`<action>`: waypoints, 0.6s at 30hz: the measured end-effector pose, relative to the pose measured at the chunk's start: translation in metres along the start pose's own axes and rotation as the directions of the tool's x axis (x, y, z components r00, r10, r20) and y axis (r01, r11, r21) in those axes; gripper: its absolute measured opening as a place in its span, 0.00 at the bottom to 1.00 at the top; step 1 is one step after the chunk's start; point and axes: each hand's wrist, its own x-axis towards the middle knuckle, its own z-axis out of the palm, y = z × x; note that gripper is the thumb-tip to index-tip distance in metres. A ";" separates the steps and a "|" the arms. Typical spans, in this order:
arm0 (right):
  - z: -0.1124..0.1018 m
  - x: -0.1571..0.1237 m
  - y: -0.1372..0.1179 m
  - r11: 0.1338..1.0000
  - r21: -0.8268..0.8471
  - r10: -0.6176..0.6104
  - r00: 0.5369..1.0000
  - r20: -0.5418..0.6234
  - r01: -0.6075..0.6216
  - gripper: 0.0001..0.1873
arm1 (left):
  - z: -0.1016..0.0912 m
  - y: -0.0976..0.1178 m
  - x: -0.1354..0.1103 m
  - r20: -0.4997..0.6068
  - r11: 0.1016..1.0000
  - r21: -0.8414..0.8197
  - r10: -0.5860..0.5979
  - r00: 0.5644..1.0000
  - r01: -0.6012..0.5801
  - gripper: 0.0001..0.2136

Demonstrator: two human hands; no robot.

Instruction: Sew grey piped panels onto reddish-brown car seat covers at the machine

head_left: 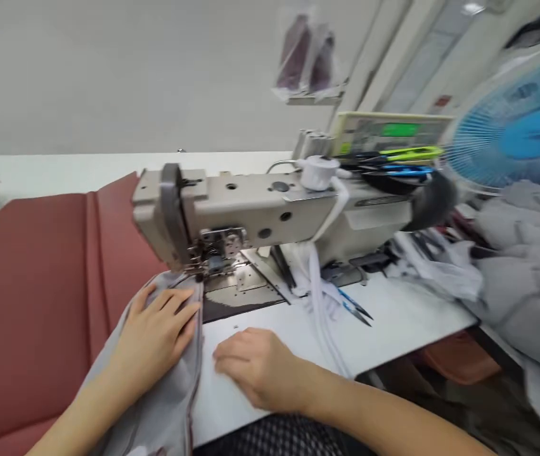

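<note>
My left hand lies flat with its fingers apart on a grey piece of fabric, pressing it down just in front of the sewing machine's needle area. A dark reddish edge runs along the right side of this fabric. The maroon upholstery cover spreads out flat to the left, and the grey fabric lies over its right part. My right hand rests on the white table to the right of the fabric edge, its fingers curled in. What it holds, if anything, is hidden. Above both hands is the sewing machine.
Blue-handled thread snips lie on the table beside a hanging white tape. A tray of tools sits on the machine, before a control panel. At right are a blue fan and piled grey fabric pieces.
</note>
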 end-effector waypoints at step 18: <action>-0.182 -0.151 0.288 0.135 -0.412 0.988 0.154 -0.015 -0.901 0.16 | 0.002 0.007 -0.025 0.008 0.952 0.114 0.286 0.958 -0.285 0.17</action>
